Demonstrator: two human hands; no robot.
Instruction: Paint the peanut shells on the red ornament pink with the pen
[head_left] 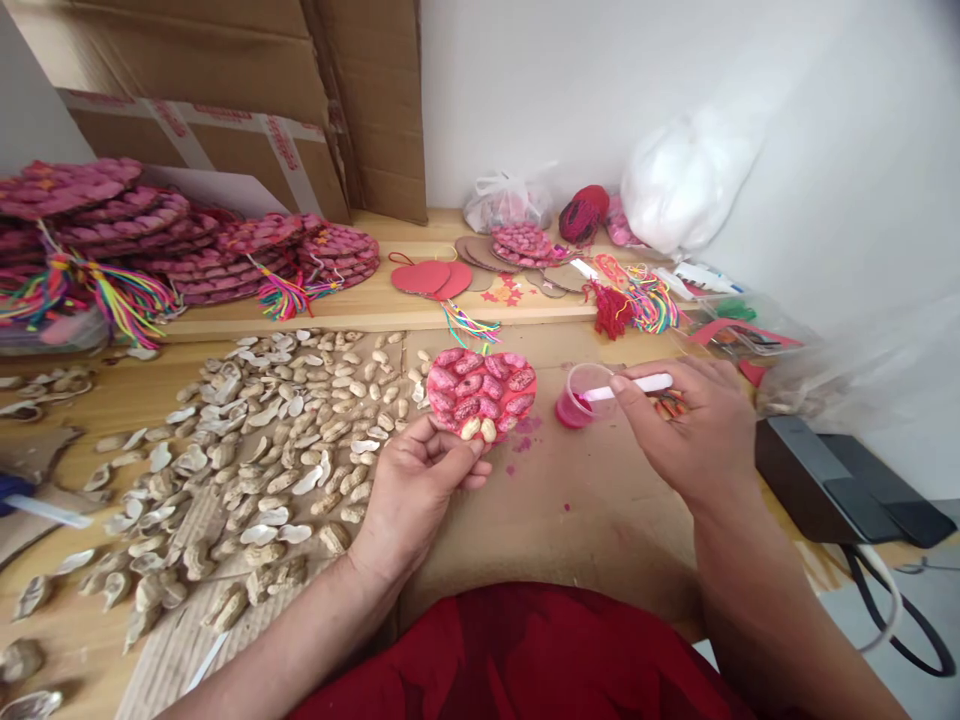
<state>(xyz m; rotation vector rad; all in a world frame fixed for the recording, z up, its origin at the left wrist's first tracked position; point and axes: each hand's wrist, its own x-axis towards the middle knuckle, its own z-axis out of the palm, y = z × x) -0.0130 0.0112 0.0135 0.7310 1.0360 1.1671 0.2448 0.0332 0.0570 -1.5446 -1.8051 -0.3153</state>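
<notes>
My left hand point(420, 480) pinches the lower tip of a red heart-shaped card point(484, 385) between thumb and fingers. Rows of pink-painted peanut shells cover the heart, and two plain tan shells point(478, 429) sit at its bottom. In my right hand point(686, 425) is a slim white brush-like stick point(626, 387), slanting down into a small clear plastic cup point(581, 395) of bright pink paint. The stick's lower end is inside the cup, so its tip does not show clearly. The cup stands on brown cardboard point(600, 520), right of the heart.
Loose peanut shells point(285, 440) spread over the left side. Stacked pink shell-covered pieces with coloured tassels point(240, 250) line the back left ledge. Red hearts point(431, 278), a white bag point(690, 180) and tassels point(652, 300) lie behind. Dark devices with cables point(840, 480) are at right.
</notes>
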